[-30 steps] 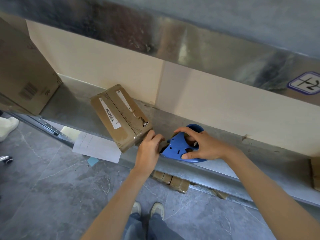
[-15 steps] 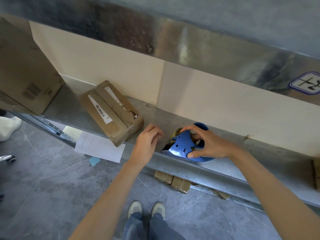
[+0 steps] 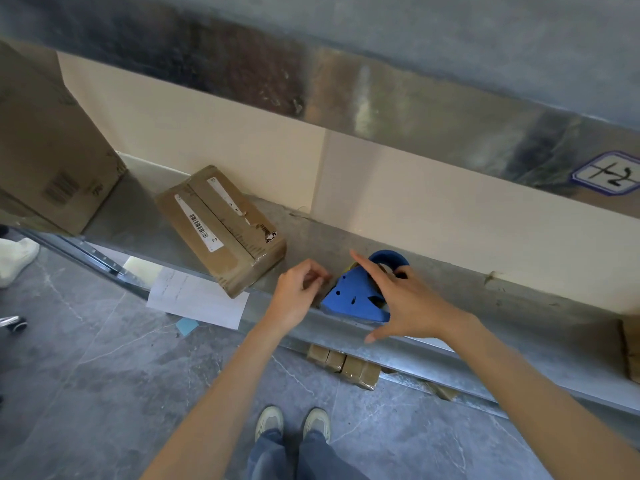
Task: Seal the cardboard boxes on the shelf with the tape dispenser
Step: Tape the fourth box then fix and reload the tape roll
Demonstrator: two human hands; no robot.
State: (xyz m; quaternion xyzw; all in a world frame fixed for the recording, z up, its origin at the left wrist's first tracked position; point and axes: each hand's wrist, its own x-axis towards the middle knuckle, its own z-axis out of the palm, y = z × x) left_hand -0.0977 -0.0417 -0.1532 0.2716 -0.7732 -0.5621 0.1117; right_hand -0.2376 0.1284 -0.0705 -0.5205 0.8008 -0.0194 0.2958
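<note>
A small cardboard box (image 3: 221, 230) with white barcode labels and tape along its seam lies slanted on the metal shelf (image 3: 502, 313). Right of it the blue tape dispenser (image 3: 353, 296) rests on the shelf near the front edge. My right hand (image 3: 408, 299) is spread over the dispenser, index finger and thumb stretched out, the other fingers touching its handle. My left hand (image 3: 294, 296) hovers just left of the dispenser's front, fingers curled together with nothing visible in them. A large cardboard box (image 3: 52, 161) stands at the shelf's far left.
Another box (image 3: 632, 351) peeks in at the right edge of the shelf. A paper sheet (image 3: 197, 299) hangs below the shelf front. Small taped packages (image 3: 343, 365) lie on the grey floor under the shelf. A white shoe (image 3: 17, 258) shows at far left.
My left hand has let go of the small box, which now lies farther left and back. My right hand has loosened from a grip on the dispenser to spread fingers.
</note>
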